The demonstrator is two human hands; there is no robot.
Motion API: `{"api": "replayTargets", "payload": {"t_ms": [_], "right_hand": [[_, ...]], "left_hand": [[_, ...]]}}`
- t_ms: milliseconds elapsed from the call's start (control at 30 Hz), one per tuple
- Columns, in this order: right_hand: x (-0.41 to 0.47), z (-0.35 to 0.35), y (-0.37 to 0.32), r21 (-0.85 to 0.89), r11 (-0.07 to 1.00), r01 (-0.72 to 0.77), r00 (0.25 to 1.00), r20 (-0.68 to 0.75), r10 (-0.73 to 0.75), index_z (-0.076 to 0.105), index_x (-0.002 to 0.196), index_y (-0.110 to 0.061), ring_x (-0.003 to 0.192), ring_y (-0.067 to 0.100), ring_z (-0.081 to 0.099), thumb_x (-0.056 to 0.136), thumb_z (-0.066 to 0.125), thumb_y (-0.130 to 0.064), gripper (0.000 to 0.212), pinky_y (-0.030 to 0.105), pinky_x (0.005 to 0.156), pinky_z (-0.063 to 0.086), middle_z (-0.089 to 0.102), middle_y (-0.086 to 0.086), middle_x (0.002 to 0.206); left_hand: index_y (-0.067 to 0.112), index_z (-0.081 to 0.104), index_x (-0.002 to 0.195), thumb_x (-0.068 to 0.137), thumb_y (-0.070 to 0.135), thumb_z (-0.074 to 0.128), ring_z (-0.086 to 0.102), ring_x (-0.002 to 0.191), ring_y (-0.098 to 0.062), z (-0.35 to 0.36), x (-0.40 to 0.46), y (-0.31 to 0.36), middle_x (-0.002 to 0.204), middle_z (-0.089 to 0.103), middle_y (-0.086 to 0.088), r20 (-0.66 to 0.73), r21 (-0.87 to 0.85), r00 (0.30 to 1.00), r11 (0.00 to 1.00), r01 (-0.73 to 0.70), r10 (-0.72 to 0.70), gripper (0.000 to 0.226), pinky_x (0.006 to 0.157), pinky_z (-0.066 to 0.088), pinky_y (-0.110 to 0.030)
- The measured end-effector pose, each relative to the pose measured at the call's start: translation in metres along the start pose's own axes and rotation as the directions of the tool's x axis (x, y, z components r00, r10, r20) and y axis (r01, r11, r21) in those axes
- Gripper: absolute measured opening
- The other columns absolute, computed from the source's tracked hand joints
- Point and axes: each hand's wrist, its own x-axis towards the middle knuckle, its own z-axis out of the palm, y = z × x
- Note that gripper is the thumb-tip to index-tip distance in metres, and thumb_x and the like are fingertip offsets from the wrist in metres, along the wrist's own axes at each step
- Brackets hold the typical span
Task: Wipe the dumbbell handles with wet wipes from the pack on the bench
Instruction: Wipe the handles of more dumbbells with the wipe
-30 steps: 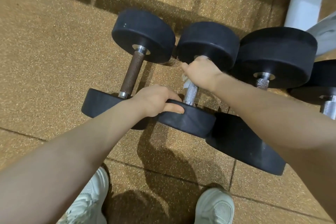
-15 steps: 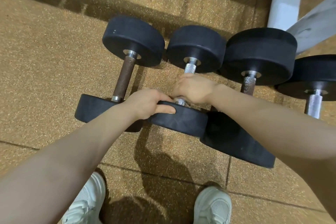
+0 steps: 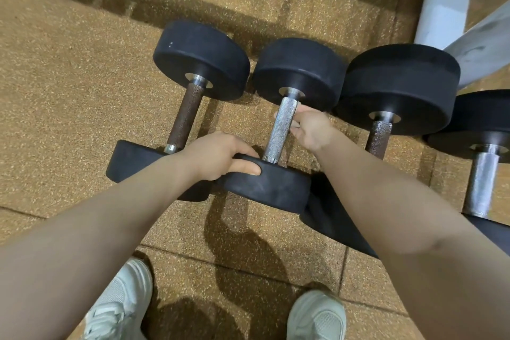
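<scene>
While the left hand grips the near weight head of the second dumbbell, thumb along its rim, the right hand curls its fingers around the knurled steel handle from the right. Any wipe under those fingers is hidden. Four dumbbells lie side by side on the floor.

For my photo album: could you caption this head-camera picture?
Left hand steadies a dumbbell's near weight while right hand reaches around its silver handle.
</scene>
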Motion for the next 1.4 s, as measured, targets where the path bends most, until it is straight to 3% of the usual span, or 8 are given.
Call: {"api": "replayTargets", "payload": {"t_ms": [200,333,433,633,767,900,1033,1400], "right_hand": [[-0.022,-0.017,0.023,-0.593,0.783,-0.187,0.932,0.144,0.332,0.049,0.066,-0.005,0.049,0.004,0.057,0.089,0.028,0.017,0.038,0.013,0.048,0.044,0.052,0.006,0.068],[-0.027,-0.008,-0.011,-0.94,0.298,0.166,0.979,0.122,-0.16,0.067,0.077,0.0,0.063,0.02,0.061,0.08,0.053,-0.001,0.014,0.026,0.051,0.047,0.062,0.007,0.067],[-0.03,-0.007,-0.026,-0.864,0.12,0.488,0.676,0.287,-0.679,0.065,0.094,0.002,0.087,0.033,0.061,0.086,0.046,-0.002,0.021,0.042,0.077,0.049,0.067,0.018,0.091],[-0.012,0.003,-0.002,-0.644,-0.452,0.617,0.525,0.765,-0.373,0.063,0.1,-0.003,0.105,0.032,0.055,0.085,0.047,-0.001,0.022,0.04,0.084,0.048,0.062,0.016,0.104],[-0.023,-0.003,0.013,-0.635,-0.4,0.661,0.605,0.766,-0.218,0.062,0.103,-0.014,0.097,0.03,0.058,0.083,0.049,0.0,0.028,0.033,0.082,0.046,0.059,0.009,0.105],[-0.037,-0.007,0.009,-0.691,-0.082,0.718,0.681,0.722,-0.123,0.064,0.08,-0.033,0.083,0.018,0.061,0.082,0.05,-0.003,0.033,0.034,0.08,0.051,0.066,-0.002,0.091],[-0.069,-0.029,-0.007,-0.648,0.318,0.692,0.722,0.618,-0.312,0.069,0.096,-0.005,0.078,-0.002,0.054,0.089,0.045,0.005,0.027,0.003,0.067,0.038,0.064,-0.002,0.09],[-0.095,-0.167,-0.023,-0.484,0.753,0.446,0.829,-0.094,-0.551,0.065,0.103,-0.007,0.097,0.023,0.06,0.088,0.056,-0.009,0.018,0.028,0.083,0.045,0.064,0.008,0.101]], "left_hand": [[0.019,0.067,0.112,0.08,0.046,0.06,0.058,0.105,-0.019,-0.001,0.0,0.001,0.112,0.066,-0.001,0.019,0.002,1.0,1.0,0.006,-0.006,0.042,0.096,0.042,-0.033],[0.02,0.066,0.114,0.083,0.043,0.06,0.057,0.107,-0.02,-0.002,-0.001,0.003,0.114,0.065,0.0,0.019,-0.002,0.999,1.0,0.028,-0.028,0.039,0.098,0.04,-0.034],[0.02,0.066,0.114,0.083,0.042,0.06,0.056,0.108,-0.021,-0.002,-0.002,0.004,0.115,0.064,-0.001,0.011,0.007,1.0,1.0,0.028,-0.029,0.039,0.1,0.039,-0.035],[0.017,0.066,0.114,0.085,0.04,0.06,0.057,0.105,-0.02,0.003,-0.002,0.001,0.112,0.064,-0.002,-0.017,0.001,1.0,1.0,0.017,-0.017,0.037,0.096,0.041,-0.033],[0.015,0.064,0.115,0.086,0.038,0.06,0.056,0.105,-0.019,0.005,-0.003,0.0,0.113,0.064,-0.001,-0.039,0.03,0.999,0.999,0.013,-0.012,0.037,0.093,0.04,-0.03],[0.014,0.061,0.117,0.088,0.037,0.057,0.055,0.107,-0.021,0.004,-0.008,0.004,0.115,0.062,-0.002,0.0,0.044,0.999,0.998,0.037,-0.037,0.038,0.091,0.038,-0.027],[0.017,0.048,0.134,0.092,0.039,0.049,0.051,0.117,-0.027,-0.001,-0.014,0.024,0.131,0.056,-0.006,0.03,0.245,0.994,0.965,0.094,-0.104,0.047,0.098,0.038,-0.032],[0.025,0.035,0.142,0.097,0.032,0.045,0.045,0.126,-0.021,0.025,0.014,0.127,0.145,0.042,-0.001,0.038,0.377,0.999,0.926,-0.016,0.002,0.047,0.095,0.033,-0.023]]}}
